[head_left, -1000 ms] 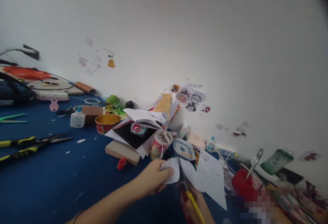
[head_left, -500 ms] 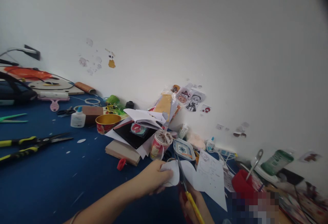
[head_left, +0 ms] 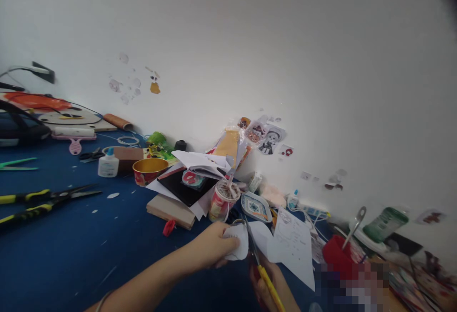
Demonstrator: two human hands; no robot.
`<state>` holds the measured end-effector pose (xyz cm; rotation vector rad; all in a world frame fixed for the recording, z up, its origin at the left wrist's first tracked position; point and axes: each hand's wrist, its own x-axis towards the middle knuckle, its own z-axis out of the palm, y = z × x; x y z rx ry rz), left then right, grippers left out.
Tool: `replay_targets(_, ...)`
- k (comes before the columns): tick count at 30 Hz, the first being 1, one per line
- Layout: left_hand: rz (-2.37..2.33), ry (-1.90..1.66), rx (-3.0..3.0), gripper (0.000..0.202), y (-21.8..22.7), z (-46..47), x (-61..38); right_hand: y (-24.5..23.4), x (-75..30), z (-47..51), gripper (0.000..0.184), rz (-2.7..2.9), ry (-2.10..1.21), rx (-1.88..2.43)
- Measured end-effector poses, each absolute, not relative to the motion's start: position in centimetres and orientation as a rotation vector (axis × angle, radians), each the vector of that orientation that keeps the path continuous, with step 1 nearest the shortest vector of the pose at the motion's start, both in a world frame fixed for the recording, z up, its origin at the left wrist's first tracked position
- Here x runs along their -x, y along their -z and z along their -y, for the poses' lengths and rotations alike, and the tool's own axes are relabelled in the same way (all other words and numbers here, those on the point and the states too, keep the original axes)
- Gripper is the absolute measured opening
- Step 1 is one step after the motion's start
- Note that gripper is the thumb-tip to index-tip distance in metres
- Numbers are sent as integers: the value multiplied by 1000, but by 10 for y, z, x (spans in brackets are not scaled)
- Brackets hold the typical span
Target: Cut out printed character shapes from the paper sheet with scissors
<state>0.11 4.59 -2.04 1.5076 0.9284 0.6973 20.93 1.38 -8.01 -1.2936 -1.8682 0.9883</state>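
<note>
My left hand (head_left: pixel 214 245) pinches a white piece of paper (head_left: pixel 243 244) with a rounded edge between thumb and fingers. My right hand (head_left: pixel 273 278) is wrapped round the yellow handle of a pair of scissors (head_left: pixel 254 250). The scissors' dark blades point up and away, against the paper's right side. More white paper (head_left: pixel 263 236) curves out beyond the blades, and I cannot tell whether it is one with the held piece. Close to my right hand lies a white sheet with pencil drawings and writing (head_left: pixel 294 245).
A lidded cup with a straw (head_left: pixel 224 200) stands beyond my hands, beside a patterned dish (head_left: pixel 256 207). Long-nosed pliers (head_left: pixel 50 198), a glue bottle (head_left: pixel 108 163) and a gold-lined bowl (head_left: pixel 150 171) are on the left. A red container (head_left: pixel 337 255) stands at the right.
The view has shifted very slightly. Both hands keep almost the same place on the paper and the scissors.
</note>
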Motion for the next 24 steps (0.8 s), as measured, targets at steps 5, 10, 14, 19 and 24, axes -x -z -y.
replay_targets(5, -903, -723, -1518, 13, 22, -48, -1, 77, -212, -17, 66, 1896, -1006, 1235)
replay_targets(10, -869, -751, -1526, 13, 23, -50, 0, 73, -212, -11, 31, 1882, -1018, 1224)
replay_targets(14, -883, -775, -1520, 11, 17, -48, 3, 68, -208, -5, 25, 1832, -986, 1219)
replay_targets(19, -859, -826, -1514, 36, 23, -46, -5, 66, -204, -3, 26, 1800, -970, 1182)
replay_targets(24, -947, -854, -1508, 39, 31, -47, -12, 65, -201, -5, 29, 1812, -983, 1116)
